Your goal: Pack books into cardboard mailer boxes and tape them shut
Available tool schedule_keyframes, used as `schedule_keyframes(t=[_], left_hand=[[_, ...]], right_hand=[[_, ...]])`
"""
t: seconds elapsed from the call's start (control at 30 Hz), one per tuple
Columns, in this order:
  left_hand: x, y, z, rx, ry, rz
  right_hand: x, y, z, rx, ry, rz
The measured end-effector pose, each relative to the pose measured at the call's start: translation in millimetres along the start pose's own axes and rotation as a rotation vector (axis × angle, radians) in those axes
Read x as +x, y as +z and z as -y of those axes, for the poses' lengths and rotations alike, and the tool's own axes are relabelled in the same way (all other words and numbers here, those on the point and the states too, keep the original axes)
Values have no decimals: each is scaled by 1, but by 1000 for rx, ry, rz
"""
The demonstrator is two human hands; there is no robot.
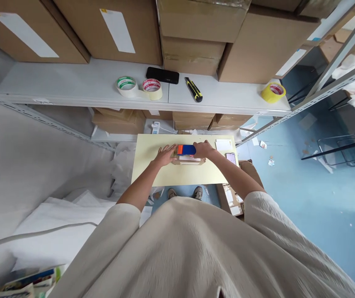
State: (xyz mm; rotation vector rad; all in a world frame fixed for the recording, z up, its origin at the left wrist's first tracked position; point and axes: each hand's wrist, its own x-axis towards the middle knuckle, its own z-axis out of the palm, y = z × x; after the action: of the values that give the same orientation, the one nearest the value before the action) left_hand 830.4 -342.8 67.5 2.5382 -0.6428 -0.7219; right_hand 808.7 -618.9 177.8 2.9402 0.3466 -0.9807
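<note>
A small cardboard box lies on the pale yellow table, with a white label on the side facing me. My right hand grips a blue tape dispenser with an orange front end, held over the top of the box. At the box's left end, my left hand rests with its fingers stretched out and spread, touching the box near the orange end. The hand and the dispenser hide much of the box top.
The yellow table also bears white paper and a lit phone. Above it, a grey shelf holds tape rolls, a black phone, a utility knife, yellow tape and large cartons.
</note>
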Motion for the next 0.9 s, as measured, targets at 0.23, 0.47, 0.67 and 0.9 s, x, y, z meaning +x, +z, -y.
schedule_keyframes(t=[0.23,0.47,0.67,0.9], left_hand=[[0,1,-6,36,-40,20],[2,-1,-6,83,-78,47],[4,-1,-10,91,-89,54],[15,0,-16,70,-95,25]], right_hand=[[-4,-1,-7,25,-40,-4],[-27,-2,-61,71,-8,-14],[-67,29,-155,153,30,-50],[-92,59,-195,252,129,-34]])
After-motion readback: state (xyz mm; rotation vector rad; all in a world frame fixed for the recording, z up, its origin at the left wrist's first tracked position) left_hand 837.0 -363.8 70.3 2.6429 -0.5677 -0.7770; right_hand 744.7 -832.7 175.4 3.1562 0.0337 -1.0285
